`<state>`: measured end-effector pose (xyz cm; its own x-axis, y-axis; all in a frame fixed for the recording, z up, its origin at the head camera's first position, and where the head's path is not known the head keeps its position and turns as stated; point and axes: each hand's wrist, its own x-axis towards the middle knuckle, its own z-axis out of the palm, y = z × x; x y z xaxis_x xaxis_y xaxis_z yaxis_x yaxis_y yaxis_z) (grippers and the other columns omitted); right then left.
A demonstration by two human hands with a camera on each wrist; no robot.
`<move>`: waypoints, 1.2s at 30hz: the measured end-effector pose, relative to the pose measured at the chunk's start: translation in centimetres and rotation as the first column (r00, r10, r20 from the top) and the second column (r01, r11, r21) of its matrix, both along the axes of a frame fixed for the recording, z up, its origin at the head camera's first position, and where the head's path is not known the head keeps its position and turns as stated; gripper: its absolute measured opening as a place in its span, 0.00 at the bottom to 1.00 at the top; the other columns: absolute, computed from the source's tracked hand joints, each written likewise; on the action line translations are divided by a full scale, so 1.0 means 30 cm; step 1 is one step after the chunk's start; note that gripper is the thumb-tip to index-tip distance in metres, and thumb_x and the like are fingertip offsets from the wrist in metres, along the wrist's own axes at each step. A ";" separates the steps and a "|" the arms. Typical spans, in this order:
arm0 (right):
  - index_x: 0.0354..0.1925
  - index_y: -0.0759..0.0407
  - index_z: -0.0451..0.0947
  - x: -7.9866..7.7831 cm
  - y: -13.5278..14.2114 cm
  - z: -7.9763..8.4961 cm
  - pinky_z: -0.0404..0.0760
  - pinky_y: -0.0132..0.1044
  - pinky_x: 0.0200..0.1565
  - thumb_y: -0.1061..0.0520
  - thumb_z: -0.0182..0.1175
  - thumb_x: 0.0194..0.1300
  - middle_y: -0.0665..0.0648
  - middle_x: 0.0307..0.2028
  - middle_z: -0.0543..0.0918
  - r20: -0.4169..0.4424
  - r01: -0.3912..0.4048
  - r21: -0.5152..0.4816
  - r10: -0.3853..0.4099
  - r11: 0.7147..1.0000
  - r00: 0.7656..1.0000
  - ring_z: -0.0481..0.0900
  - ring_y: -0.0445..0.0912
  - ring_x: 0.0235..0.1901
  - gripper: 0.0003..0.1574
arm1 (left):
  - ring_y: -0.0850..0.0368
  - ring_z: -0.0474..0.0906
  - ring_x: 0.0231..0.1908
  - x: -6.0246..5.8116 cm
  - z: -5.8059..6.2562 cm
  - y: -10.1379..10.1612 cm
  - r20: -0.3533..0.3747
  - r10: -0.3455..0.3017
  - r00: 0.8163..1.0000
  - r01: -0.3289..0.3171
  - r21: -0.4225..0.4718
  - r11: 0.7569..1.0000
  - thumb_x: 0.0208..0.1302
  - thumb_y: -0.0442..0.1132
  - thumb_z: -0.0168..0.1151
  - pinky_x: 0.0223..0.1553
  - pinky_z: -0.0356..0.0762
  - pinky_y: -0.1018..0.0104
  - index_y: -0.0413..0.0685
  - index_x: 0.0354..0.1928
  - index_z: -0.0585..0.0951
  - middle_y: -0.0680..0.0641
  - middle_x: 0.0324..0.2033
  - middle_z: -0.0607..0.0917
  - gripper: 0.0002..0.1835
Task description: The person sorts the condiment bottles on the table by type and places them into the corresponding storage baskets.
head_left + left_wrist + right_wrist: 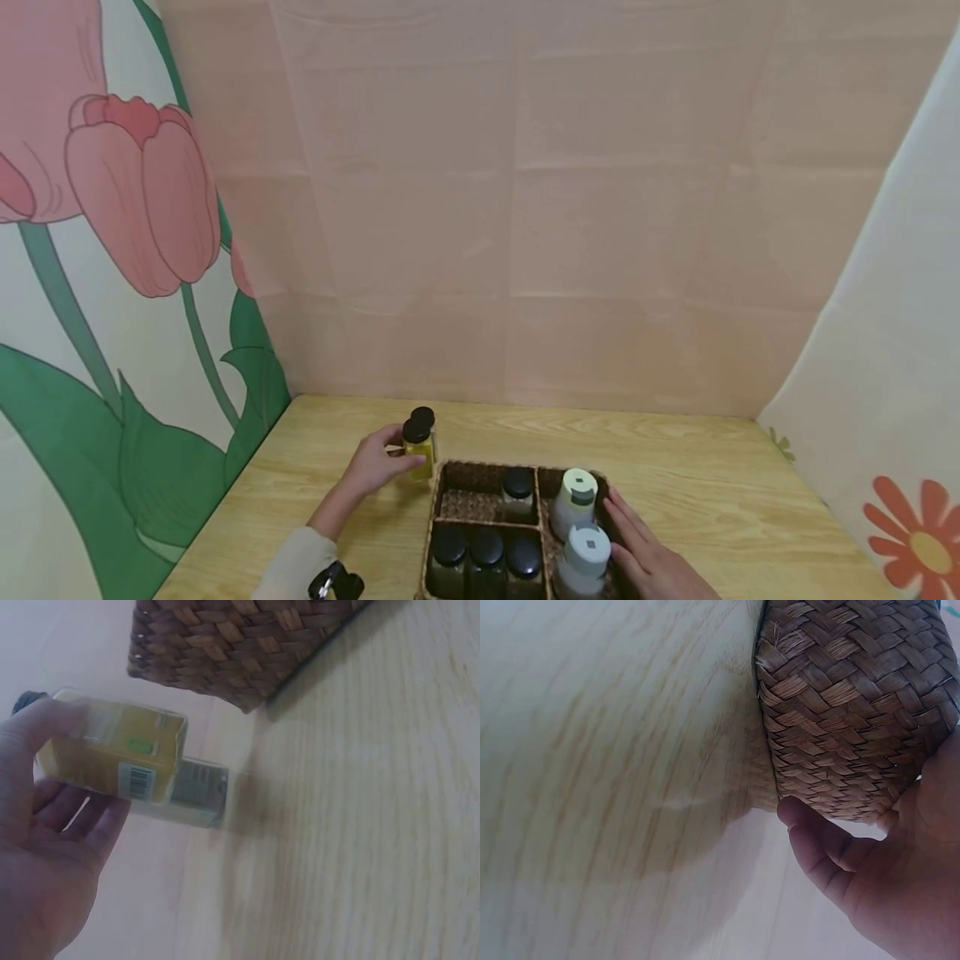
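My left hand (378, 463) pinches a small clear bottle of yellow contents (420, 452) between thumb and fingers, just left of the woven basket (486, 526). It has a black cap, and a barcode label shows on it in the left wrist view. Right behind it is a second black-capped bottle (424, 416), partly hidden; its greyish lower part (201, 793) shows past the yellow one. On the basket's right side, my right hand (651, 557) rests with extended fingers along the outer wall. The right wrist view shows its fingertips (792, 811) at the wall's lower edge.
Inside the divided basket, a black-capped jar (517, 493) occupies the back left compartment. Three more dark-capped jars (487, 557) fill the front left one. Two white-capped bottles (587, 554) stand in the right compartment. Behind the wooden table (660, 442) hangs a pink cloth (517, 250).
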<state>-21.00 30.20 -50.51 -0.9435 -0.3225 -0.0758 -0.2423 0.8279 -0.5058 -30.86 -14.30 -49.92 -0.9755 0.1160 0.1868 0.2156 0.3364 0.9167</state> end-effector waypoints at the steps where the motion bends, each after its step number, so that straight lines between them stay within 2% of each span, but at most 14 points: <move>1: 0.79 0.59 0.53 0.000 0.000 0.000 0.79 0.62 0.55 0.37 0.49 0.78 0.65 0.79 0.50 0.002 0.001 0.000 -0.001 1.000 1.000 0.65 0.64 0.70 0.45 | 0.42 0.81 0.55 0.001 0.004 0.000 -0.001 -0.001 1.000 0.001 0.005 1.000 0.56 0.43 0.79 0.56 0.82 0.51 0.44 0.59 0.80 0.45 0.49 0.85 0.29; 9: 0.80 0.58 0.52 -0.004 -0.002 -0.002 0.78 0.63 0.55 0.37 0.48 0.78 0.65 0.80 0.49 0.020 0.004 -0.002 -0.004 1.000 1.000 0.65 0.64 0.70 0.45 | 0.43 0.81 0.54 0.010 0.041 0.002 -0.027 0.007 1.000 -0.007 0.022 1.000 0.56 0.41 0.79 0.57 0.81 0.50 0.45 0.58 0.81 0.46 0.48 0.85 0.28; 22: 0.80 0.59 0.52 -0.006 0.004 -0.002 0.77 0.65 0.55 0.37 0.47 0.78 0.66 0.80 0.48 0.018 -0.011 -0.010 0.011 1.000 1.000 0.65 0.66 0.70 0.45 | 0.43 0.81 0.53 0.005 0.091 0.025 -0.066 -0.060 0.996 0.063 0.053 0.997 0.55 0.43 0.79 0.58 0.81 0.52 0.43 0.55 0.82 0.45 0.47 0.85 0.27; 26: 0.80 0.58 0.52 -0.005 0.004 -0.004 0.77 0.64 0.56 0.35 0.47 0.78 0.64 0.80 0.48 0.026 -0.001 -0.006 0.001 1.000 1.000 0.65 0.65 0.70 0.46 | 0.43 0.81 0.52 0.008 0.104 0.034 -0.085 -0.056 0.995 0.059 0.041 0.997 0.56 0.42 0.79 0.57 0.82 0.52 0.42 0.55 0.82 0.43 0.46 0.84 0.26; 33: 0.80 0.58 0.52 -0.008 0.003 -0.003 0.77 0.65 0.56 0.35 0.48 0.77 0.65 0.80 0.48 0.039 0.002 -0.009 -0.001 1.000 0.999 0.64 0.66 0.70 0.46 | 0.39 0.80 0.54 0.013 0.120 0.052 -0.076 -0.083 0.994 0.088 0.060 0.994 0.55 0.42 0.79 0.58 0.81 0.51 0.41 0.56 0.81 0.43 0.47 0.84 0.27; 36: 0.80 0.58 0.52 -0.008 0.003 -0.001 0.76 0.66 0.56 0.34 0.48 0.77 0.65 0.80 0.48 0.049 0.009 -0.014 -0.009 1.000 0.999 0.63 0.66 0.71 0.47 | 0.40 0.80 0.54 0.017 0.130 0.062 -0.072 -0.100 0.992 0.105 0.064 0.992 0.55 0.43 0.79 0.58 0.81 0.51 0.42 0.56 0.81 0.44 0.47 0.84 0.28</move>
